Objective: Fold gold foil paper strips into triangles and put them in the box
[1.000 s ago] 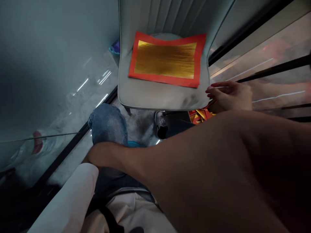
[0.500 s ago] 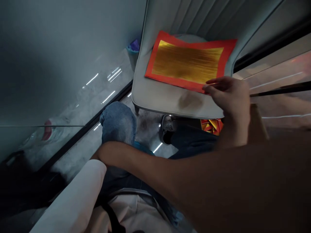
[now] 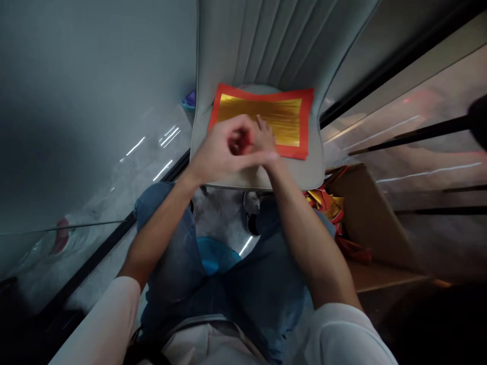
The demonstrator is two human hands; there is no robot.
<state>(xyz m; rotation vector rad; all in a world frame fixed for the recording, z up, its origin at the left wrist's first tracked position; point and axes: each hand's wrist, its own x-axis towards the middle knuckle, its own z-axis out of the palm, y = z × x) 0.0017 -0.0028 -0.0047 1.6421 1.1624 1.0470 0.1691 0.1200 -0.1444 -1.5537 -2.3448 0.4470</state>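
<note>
A sheet of red paper with a gold foil centre [image 3: 281, 119] lies on the seat of a pale grey chair [image 3: 304, 172] in front of my knees. Both hands meet over the sheet's near left corner. My left hand [image 3: 222, 152] is curled, and a bit of the red edge shows between its fingers. My right hand [image 3: 266, 139] sits just behind it, half hidden, with its fingertips on the gold area and its thumb pressed against the left hand. Both hands are a little blurred.
A cardboard box [image 3: 375, 218] stands on the floor to the right of the chair, holding several folded red and gold papers [image 3: 327, 205]. Under the chair are a shoe [image 3: 251, 210] and a blue object [image 3: 215, 253]. A glass panel runs along the left.
My right hand came up from the box beside the chair, across the sheet's right edge, to its near left corner. My left hand rose from my lap to join it.
</note>
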